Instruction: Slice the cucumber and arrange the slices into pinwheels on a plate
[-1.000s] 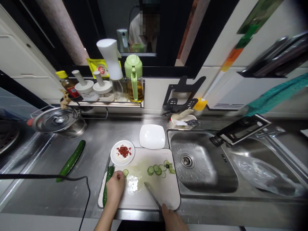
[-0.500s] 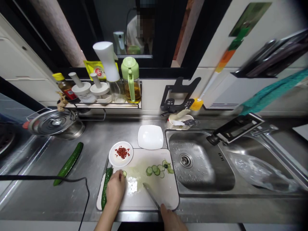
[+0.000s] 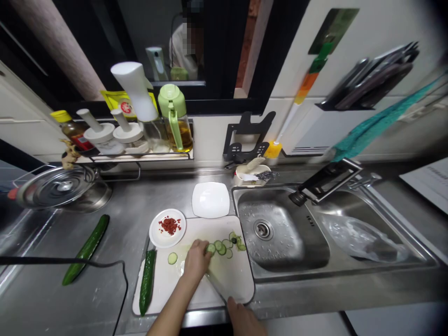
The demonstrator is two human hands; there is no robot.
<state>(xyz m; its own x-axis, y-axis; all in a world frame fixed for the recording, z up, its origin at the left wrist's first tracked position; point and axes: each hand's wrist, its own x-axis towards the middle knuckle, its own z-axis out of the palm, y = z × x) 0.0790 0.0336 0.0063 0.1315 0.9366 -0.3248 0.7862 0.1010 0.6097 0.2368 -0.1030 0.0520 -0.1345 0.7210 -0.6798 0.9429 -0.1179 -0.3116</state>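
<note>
My left hand (image 3: 196,259) is over the middle of a white cutting board (image 3: 164,289). Its fingers are drawn together, and the fingertips touch the nearest of several cucumber slices (image 3: 221,249) lying in a row. Gripped by its handle in my right hand (image 3: 244,318) is a knife (image 3: 217,287), its blade low over the board and its tip close to my left hand. One loose cucumber slice (image 3: 172,258) lies flat left of my left hand. Along the board's left edge rests a cucumber (image 3: 147,282).
A white plate of chopped red pieces (image 3: 168,238) overlaps the board's upper left corner. Behind the board sits a white square dish (image 3: 210,199). The sink (image 3: 280,233) lies to the right. Another cucumber (image 3: 87,249) and a black cable (image 3: 105,264) are at left.
My left hand has moved right, from beside the whole cucumber to the row of slices, leaving one slice behind. The knife stays in my right hand. The whole view has shifted slightly.
</note>
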